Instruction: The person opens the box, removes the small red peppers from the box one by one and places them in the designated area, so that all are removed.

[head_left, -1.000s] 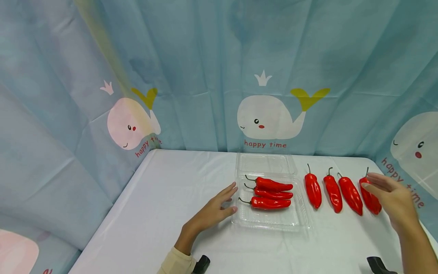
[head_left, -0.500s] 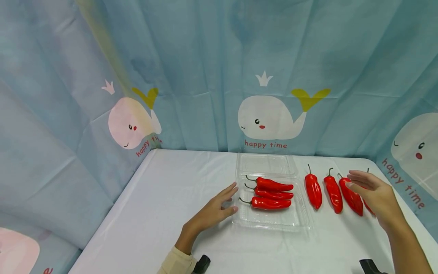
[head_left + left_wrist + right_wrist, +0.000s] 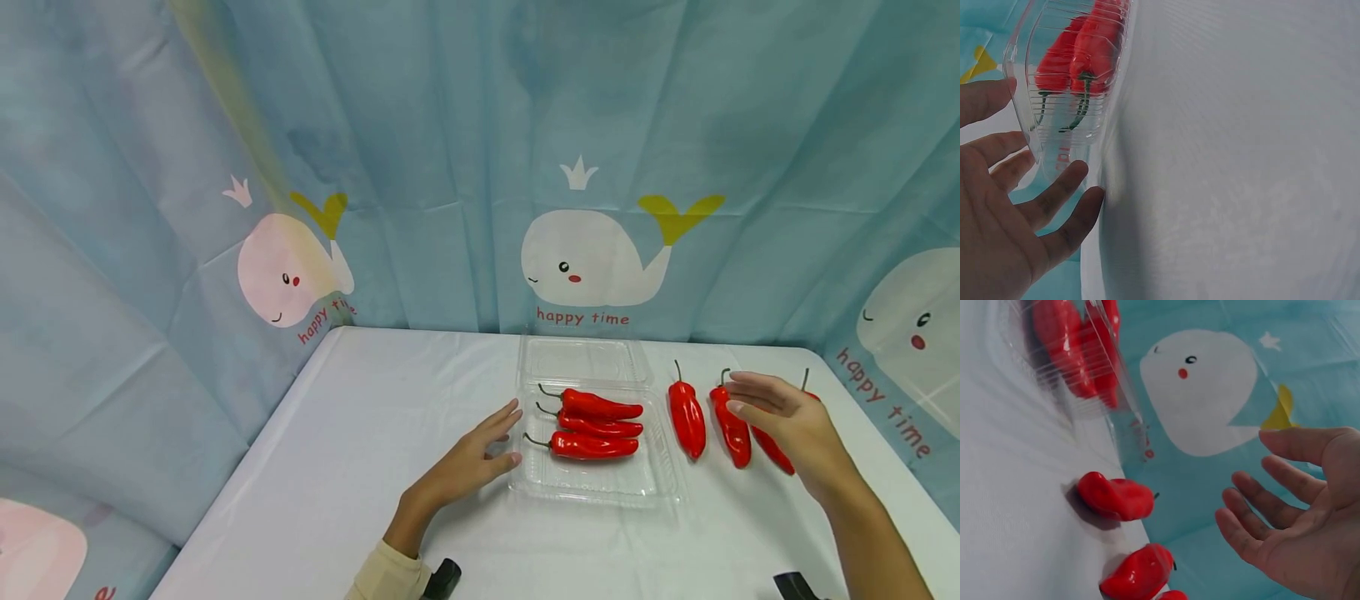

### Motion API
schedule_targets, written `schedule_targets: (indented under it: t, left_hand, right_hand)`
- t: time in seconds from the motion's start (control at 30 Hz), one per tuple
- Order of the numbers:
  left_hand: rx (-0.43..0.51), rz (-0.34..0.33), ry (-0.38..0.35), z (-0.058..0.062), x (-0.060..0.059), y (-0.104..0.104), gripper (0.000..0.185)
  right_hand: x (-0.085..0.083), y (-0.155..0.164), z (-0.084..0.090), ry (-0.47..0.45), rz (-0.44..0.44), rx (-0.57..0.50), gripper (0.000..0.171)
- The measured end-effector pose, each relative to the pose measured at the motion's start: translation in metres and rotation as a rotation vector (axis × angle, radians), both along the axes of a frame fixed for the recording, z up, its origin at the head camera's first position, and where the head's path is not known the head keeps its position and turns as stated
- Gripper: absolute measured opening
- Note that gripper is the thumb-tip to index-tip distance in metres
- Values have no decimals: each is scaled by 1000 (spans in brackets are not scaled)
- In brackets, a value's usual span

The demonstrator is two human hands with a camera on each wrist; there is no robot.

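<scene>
Glossy red chili peppers with thin curled stems lie in a row on the white cloth-covered tabletop, and the right hand hovers over them, fingers spread and holding nothing. Left of them, a clear ribbed plastic clamshell container holds three more peppers. The left hand rests flat beside its left edge, fingers relaxed and straight.

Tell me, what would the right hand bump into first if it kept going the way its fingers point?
Probably a loose red pepper on the table. The right hand is open, fingers aimed left over the row, but its height above them is unclear.
</scene>
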State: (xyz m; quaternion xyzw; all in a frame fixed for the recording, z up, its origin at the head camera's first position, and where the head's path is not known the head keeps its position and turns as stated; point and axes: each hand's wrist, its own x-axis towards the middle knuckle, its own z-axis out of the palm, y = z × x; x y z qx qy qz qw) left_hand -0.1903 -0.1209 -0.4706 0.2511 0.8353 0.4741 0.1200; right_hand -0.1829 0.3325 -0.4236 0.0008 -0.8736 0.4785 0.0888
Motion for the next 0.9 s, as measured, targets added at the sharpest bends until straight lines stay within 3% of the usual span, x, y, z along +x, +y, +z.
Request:
schedule_targets:
  t: [0.47,0.9]
  left_hand:
    - [-12,0,8,-1,0,0,69]
    - [-24,6,5,1,1,0,69]
  right_hand:
    - [2,-25,6,12,120,-57,60]
    - [-1,-53,2,-18,215,-90,55]
